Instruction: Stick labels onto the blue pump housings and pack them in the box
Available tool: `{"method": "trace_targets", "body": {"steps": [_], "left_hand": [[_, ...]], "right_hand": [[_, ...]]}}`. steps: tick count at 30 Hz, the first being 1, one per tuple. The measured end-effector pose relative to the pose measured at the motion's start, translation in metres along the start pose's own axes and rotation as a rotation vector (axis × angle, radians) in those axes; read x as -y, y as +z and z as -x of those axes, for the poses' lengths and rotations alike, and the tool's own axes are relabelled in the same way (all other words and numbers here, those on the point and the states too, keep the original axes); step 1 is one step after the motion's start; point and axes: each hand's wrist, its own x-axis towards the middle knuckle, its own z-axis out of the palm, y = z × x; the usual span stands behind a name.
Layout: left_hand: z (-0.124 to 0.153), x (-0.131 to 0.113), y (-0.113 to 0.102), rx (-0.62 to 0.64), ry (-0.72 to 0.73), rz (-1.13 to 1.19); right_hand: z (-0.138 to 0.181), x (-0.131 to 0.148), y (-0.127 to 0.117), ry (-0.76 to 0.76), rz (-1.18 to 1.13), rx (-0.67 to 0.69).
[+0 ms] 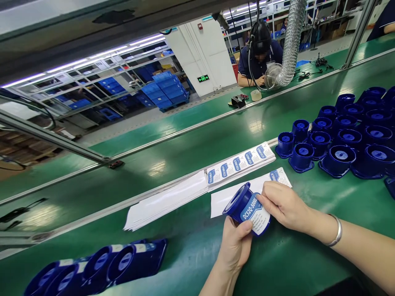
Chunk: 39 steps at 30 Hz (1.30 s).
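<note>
My left hand (pixel 236 242) is wrapped round a dark blue flanged plastic cup (pixel 238 200), tilted above the green table. On the cup's side lies a blue and white label (pixel 254 216) with "DC52Q-5000L" printed on it. My right hand (pixel 285 205) is closed, its thumb and fingers pinching the label's right edge. Just behind the cup lies a white label sheet (pixel 222 201), with a printed label at its right end. Farther back is a stack of printed label sheets (pixel 231 172). White blank sheets (pixel 169 201) are piled left of that stack.
Several blue cups (pixel 304 154) stand in rows at the right. More blue cups with labels (pixel 123 263) lie on their sides at the front left. A metal rail (pixel 182 142) crosses the table. Beyond it, a co-worker (pixel 261 53) sits near a silver duct (pixel 293 41).
</note>
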Motion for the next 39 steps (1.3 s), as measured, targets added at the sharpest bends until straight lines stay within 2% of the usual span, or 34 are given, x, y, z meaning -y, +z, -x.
{"method": "trace_targets", "body": {"steps": [9,14,17,20,23,27,31,35,37,39], "left_hand": [[0.004,0.004,-0.007,0.055,0.032,0.004],[0.002,0.001,-0.010,0.067,0.045,-0.030],[0.001,-0.001,-0.012,0.087,0.032,-0.036],[-0.002,-0.001,-0.015,0.097,0.014,-0.009],[-0.006,-0.003,-0.013,0.119,-0.058,0.077],[-0.006,-0.008,-0.001,0.195,-0.202,0.192],[-0.003,-0.007,0.008,0.271,-0.338,0.214],[-0.003,0.001,0.008,0.350,-0.408,0.202],[-0.003,0.004,0.007,0.369,-0.407,0.196],[-0.004,0.006,0.006,0.370,-0.403,0.179]], "right_hand": [[0.005,0.008,0.011,0.101,-0.306,-0.055],[0.014,0.005,0.028,0.365,-0.565,-0.134],[0.017,0.000,0.039,0.523,-0.759,-0.120],[0.016,-0.007,0.044,0.598,-0.834,-0.095],[0.013,-0.016,0.037,0.593,-0.765,-0.149],[0.006,-0.025,0.019,0.444,-0.647,-0.230],[0.003,-0.022,0.005,0.334,-0.704,-0.062],[0.006,-0.015,0.000,0.429,-0.760,0.174],[0.010,-0.015,0.002,0.452,-0.744,0.189],[0.013,-0.018,0.004,0.415,-0.695,0.112]]}}
